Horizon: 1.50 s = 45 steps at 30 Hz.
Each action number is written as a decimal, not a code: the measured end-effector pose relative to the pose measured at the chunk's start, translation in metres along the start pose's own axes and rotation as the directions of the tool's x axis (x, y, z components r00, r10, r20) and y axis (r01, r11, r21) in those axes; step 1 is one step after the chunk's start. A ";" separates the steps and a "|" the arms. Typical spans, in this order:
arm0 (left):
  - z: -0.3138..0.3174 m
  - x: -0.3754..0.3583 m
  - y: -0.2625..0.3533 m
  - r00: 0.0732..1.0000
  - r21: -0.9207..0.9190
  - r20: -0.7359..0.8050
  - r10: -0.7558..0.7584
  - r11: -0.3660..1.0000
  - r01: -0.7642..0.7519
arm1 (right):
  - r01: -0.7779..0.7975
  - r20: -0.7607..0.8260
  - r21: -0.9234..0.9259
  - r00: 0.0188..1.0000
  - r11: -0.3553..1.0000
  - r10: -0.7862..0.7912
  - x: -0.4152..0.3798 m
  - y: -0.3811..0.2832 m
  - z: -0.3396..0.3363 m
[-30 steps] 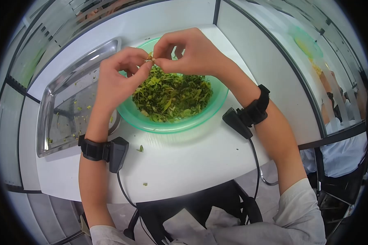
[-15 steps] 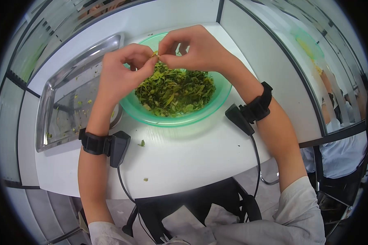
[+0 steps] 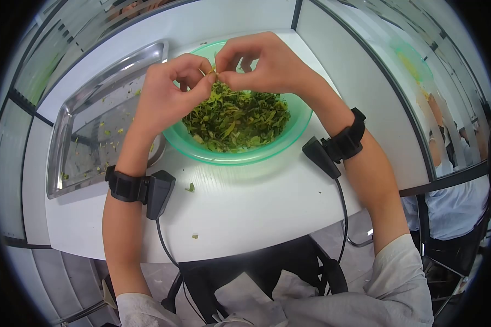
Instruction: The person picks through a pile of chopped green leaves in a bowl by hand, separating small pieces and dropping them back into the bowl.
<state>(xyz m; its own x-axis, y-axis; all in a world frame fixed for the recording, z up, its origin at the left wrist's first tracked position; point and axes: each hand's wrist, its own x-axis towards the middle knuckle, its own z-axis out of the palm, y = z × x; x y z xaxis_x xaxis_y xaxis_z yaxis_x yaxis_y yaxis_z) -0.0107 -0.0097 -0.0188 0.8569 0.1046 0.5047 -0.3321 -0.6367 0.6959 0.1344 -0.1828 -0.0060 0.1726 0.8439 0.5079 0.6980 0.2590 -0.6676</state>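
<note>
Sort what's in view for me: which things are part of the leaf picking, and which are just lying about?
In use:
left hand
right hand
small leafy sprig pinched between them
green plastic bowl of leaves

Lying about:
steel tray with leaf scraps
loose leaf bits on the white table

text: none legible | labels: none | brands: none | numbers: none | signs: none

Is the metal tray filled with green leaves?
No, the tray holds only a few scattered bits, while the leaves are piled in the green bowl.
</note>
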 end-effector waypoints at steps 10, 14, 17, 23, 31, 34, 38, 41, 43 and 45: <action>-0.001 -0.002 -0.001 0.998 0.047 -0.038 0.052 0.998 -0.050 | 0.002 0.010 0.030 1.000 1.000 -0.002 0.001 -0.002 0.000; 0.000 -0.002 0.001 0.998 0.017 -0.047 0.045 0.999 -0.044 | 0.003 0.004 0.008 1.000 1.000 -0.003 0.001 -0.003 0.000; 0.000 -0.001 -0.001 0.997 0.021 -0.048 0.061 0.998 -0.060 | -0.001 0.018 0.006 1.000 1.000 0.000 0.001 -0.003 0.000; -0.005 -0.001 -0.010 0.993 -0.031 -0.113 0.033 0.999 -0.037 | -0.055 -0.161 0.168 0.983 0.984 0.082 -0.002 0.007 -0.010; -0.001 -0.001 -0.001 0.994 -0.141 -0.104 -0.024 0.990 0.009 | -0.029 -0.014 0.023 0.999 0.999 0.029 0.000 0.002 -0.005; -0.002 -0.001 0.001 0.995 -0.139 -0.097 -0.031 0.990 0.017 | -0.036 -0.017 0.037 0.999 0.999 0.036 0.000 0.000 -0.003; -0.002 -0.001 0.001 0.996 -0.112 -0.077 -0.033 0.993 0.025 | -0.062 -0.010 0.067 0.998 0.996 0.063 0.000 -0.004 -0.003; -0.001 -0.001 0.001 0.997 -0.107 -0.071 -0.016 0.994 0.009 | -0.037 -0.027 0.077 0.999 0.996 0.039 0.001 0.000 -0.003; -0.001 -0.001 0.001 0.998 -0.100 -0.063 -0.010 0.995 0.004 | -0.039 -0.026 0.090 0.999 0.995 0.042 0.000 0.001 -0.003; -0.001 -0.001 0.001 0.998 -0.092 -0.055 -0.006 0.996 0.000 | -0.041 -0.024 0.104 0.999 0.994 0.044 0.000 0.001 -0.004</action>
<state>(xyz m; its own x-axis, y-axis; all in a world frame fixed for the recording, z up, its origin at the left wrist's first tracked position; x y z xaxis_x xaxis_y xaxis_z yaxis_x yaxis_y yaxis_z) -0.0122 -0.0095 -0.0182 0.8358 0.1501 0.5282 -0.3665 -0.5638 0.7401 0.1377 -0.1841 -0.0047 0.2196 0.8431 0.4909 0.6143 0.2713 -0.7409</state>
